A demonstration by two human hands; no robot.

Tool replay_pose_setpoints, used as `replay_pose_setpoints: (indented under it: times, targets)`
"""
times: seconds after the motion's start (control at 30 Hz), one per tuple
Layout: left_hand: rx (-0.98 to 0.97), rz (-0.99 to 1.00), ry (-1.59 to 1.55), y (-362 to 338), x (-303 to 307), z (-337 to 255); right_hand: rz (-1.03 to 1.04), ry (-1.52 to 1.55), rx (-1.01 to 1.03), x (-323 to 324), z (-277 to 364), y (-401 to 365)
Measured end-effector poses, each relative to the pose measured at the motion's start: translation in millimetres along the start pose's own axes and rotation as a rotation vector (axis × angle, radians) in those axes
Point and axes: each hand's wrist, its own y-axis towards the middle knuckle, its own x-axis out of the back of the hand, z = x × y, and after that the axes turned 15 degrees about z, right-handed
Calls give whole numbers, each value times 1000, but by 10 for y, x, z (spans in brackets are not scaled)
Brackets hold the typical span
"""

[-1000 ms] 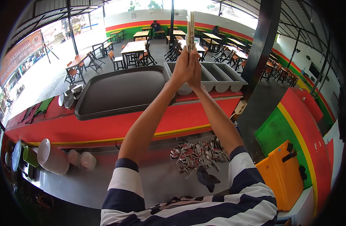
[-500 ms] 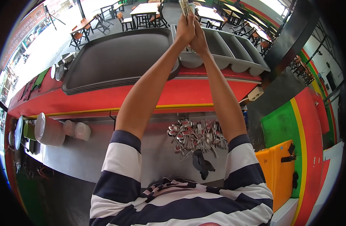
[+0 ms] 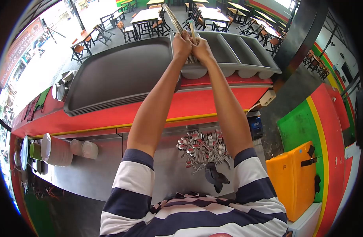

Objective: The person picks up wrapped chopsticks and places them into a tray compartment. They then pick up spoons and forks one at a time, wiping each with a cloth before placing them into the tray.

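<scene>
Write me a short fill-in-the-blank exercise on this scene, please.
The dark trays rest on a counter whose front is mainly ____.
The left hand and right hand hold slim sticks at the ____ end of the gray divided bin.
The pile of cutlery lies to the ____ of the stacked white dishes.
The striped sleeves are dark blue and ____.

Missing words: red; left; right; white.

Our bare arms stretch to the far side, converging; our left hand [image 3: 201, 49] and right hand [image 3: 182, 44] sit close together, fingers curled closed, striped sleeves ending above our elbows.
</scene>
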Motion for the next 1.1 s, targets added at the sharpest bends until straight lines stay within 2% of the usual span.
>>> replay_pose_setpoints:
  times: [0.2,0.3,0.43,0.63,0.8,1.1]
  targets:
    - [20,39,-236,27,8,-112,-28,66,-5,17,131,-71]
    - [9,-11,-22,63,-1,-33,-100,64,-31,4,158,-121]
    - [0,-39,-9,26,32,-99,-163,12,-15,5,159,-118]
    - [-23,-49,70,124,24,23,-140,7,27,13,103,-62]
    - [-15,-3,-11,116,-7,29,-35,126,51,5,62,-30]
    - [26,8,-19,17,18,-122,-66,60,85,-1,92,-44]
